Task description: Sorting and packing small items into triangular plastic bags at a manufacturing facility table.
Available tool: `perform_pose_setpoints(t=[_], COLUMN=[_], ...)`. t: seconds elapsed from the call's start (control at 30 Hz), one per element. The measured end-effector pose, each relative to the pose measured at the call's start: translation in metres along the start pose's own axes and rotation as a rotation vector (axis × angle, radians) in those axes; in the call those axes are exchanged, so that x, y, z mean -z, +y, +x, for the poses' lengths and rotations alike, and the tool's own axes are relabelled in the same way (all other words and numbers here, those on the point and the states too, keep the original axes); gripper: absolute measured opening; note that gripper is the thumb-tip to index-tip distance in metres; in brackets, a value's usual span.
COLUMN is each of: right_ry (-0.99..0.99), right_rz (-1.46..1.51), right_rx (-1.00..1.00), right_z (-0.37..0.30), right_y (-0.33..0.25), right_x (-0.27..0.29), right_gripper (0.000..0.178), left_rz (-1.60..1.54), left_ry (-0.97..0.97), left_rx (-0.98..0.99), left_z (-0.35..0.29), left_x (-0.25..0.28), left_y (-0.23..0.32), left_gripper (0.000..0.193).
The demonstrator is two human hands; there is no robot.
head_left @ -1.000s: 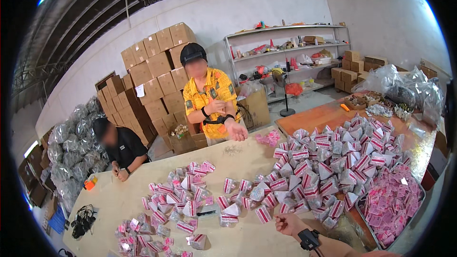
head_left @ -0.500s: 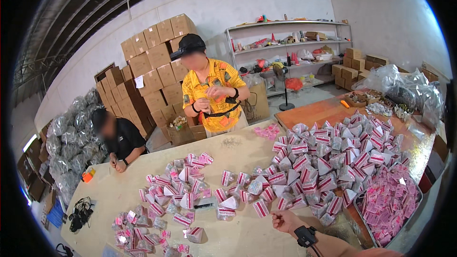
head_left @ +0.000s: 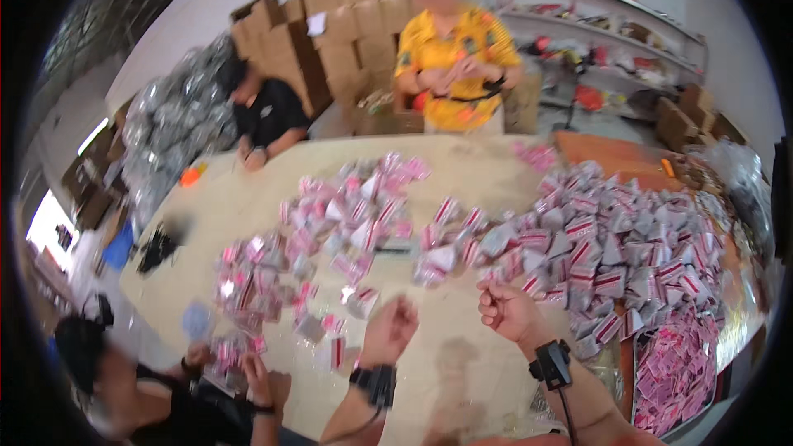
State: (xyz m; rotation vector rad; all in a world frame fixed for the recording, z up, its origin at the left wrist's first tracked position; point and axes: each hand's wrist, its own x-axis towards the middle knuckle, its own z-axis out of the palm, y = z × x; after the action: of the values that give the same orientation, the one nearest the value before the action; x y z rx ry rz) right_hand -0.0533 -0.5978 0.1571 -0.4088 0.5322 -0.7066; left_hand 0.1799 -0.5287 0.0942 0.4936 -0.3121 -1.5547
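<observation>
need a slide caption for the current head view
Left hand and right hand over a pale table crowded with small striped packets.

The left hand (head_left: 395,329) and right hand (head_left: 510,311) are side by side over the table (head_left: 454,314) at lower centre of the frame. A heap of pouches (head_left: 611,256) lies to their upper right, a second cluster (head_left: 363,206) to the upper left. At lower right, packets (head_left: 673,372) lie in a tray (head_left: 696,419). Behind the table, cartons (head_left: 359,21) stand at upper centre, shelves (head_left: 607,26) at upper right
</observation>
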Motion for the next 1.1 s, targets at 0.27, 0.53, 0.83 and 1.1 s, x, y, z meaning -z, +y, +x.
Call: perform_pose_setpoints(t=[0.27,0.53,0.83,1.1], right_ry=[-0.418,-0.492,-0.532,-0.713], right_rz=[-0.788,-1.143,-1.580,-1.991], right_rx=[0.038,0.214,0.307,0.226], right_z=[-0.039,-0.058,-0.065,-0.040], right_y=[0.010,-0.005,-0.032,-0.064], right_x=[-0.073,-0.103,-0.121,-0.118], right_gripper=[0.023,0.032,0.045,0.062], left_rz=[0.133,0.154,0.151,0.362], left_ry=[0.102,-0.011,-0.050,0.003], left_rx=[-0.132,-0.059,0.003,0.352], left_z=[0.026,0.027,0.055,0.090], left_x=[-0.113,-0.137,-0.146,-0.132], left_y=[0.044,0.030,0.011,-0.031], left_gripper=[0.019,0.019,0.017,0.015])
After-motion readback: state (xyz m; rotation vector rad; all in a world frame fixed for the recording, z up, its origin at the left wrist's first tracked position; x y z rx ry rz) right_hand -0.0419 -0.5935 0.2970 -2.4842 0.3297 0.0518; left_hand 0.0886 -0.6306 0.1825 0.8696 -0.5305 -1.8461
